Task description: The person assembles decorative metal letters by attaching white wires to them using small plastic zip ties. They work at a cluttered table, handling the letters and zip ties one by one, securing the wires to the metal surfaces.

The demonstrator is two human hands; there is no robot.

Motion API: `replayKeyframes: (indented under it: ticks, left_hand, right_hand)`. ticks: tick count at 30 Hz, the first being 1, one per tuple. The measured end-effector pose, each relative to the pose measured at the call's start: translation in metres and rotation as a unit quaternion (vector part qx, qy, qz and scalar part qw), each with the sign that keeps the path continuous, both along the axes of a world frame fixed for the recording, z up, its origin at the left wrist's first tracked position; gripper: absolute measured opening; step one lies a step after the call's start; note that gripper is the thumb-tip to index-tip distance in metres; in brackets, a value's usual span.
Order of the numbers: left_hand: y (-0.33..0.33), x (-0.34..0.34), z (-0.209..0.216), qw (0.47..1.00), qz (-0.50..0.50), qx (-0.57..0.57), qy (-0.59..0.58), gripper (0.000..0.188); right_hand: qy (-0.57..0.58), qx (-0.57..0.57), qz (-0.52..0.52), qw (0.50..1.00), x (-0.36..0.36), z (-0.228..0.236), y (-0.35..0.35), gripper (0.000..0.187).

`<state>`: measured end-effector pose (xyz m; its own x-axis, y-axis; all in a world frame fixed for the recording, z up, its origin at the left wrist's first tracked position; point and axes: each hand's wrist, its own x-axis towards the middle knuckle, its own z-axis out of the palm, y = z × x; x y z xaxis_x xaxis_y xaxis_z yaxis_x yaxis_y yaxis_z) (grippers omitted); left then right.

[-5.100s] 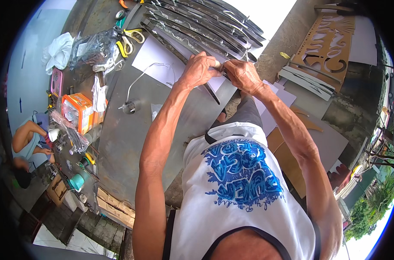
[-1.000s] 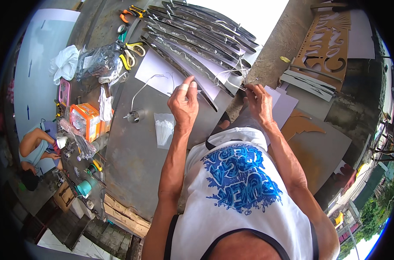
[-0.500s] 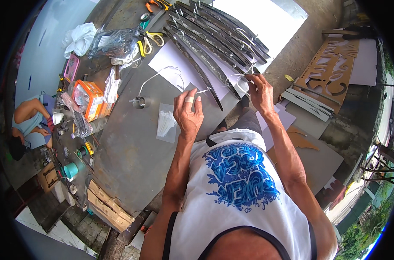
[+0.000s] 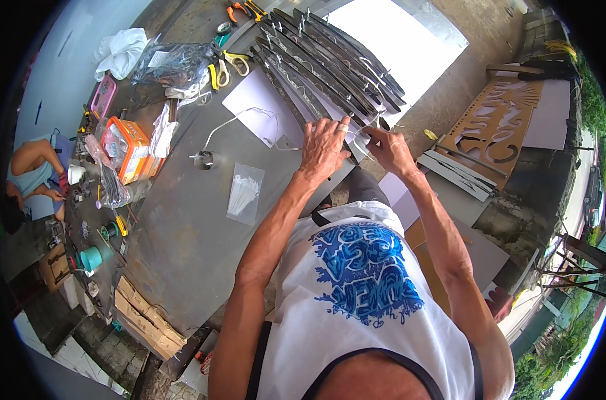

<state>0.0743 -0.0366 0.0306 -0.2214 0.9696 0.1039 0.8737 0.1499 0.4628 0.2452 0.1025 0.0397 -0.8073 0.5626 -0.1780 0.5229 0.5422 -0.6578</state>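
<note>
Standing beside a grey metal table (image 4: 176, 260), I have my 2 hands near each other, but apart. My left hand (image 4: 324, 147) lies over the near ends of the dark curved strips (image 4: 323, 63), which spread out toward 12 o'clock; how firmly it holds, I cannot tell. My right hand (image 4: 391, 152), at its 3 o'clock, has its fingertips at a thin white wire (image 4: 360, 138); whether they pinch it, I cannot tell.

On the dull, stained metal, a clear bag of white ties (image 4: 244, 193) lies at 9 o'clock, and a round metal piece (image 4: 204, 160) at 10. An orange box (image 4: 135, 160) stands farther, also toward 9, among crowded small things. Flat cardboard (image 4: 146, 317) is at 8. Beyond the table, a brown cut-out panel (image 4: 500, 120) leans or lies at 2 o'clock, another person (image 4: 40, 177) sits at 9, and green plants (image 4: 556, 360) show at 4.
</note>
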Motion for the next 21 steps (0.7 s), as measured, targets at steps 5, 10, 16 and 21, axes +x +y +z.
replayKeyframes:
  ticks: [5, 10, 16, 21]
  left_hand:
    - [-0.006, -0.003, -0.005, 1.000, -0.003, 0.003, -0.015, 0.055]
    - [-0.008, -0.006, 0.014, 0.998, -0.008, -0.058, -0.031, 0.045]
    - [-0.022, -0.014, 0.017, 0.997, -0.003, -0.064, -0.042, 0.044]
    - [-0.014, -0.007, 0.041, 0.998, -0.013, 0.005, 0.059, 0.037]
  right_hand:
    - [-0.034, -0.278, -0.012, 0.960, 0.012, -0.004, -0.014, 0.033]
    - [-0.033, -0.164, -0.083, 0.982, 0.008, -0.031, -0.034, 0.039]
    - [-0.054, -0.193, 0.009, 0.980, 0.010, -0.041, -0.027, 0.030]
    - [-0.044, -0.188, -0.034, 0.981, 0.020, 0.010, 0.000, 0.026]
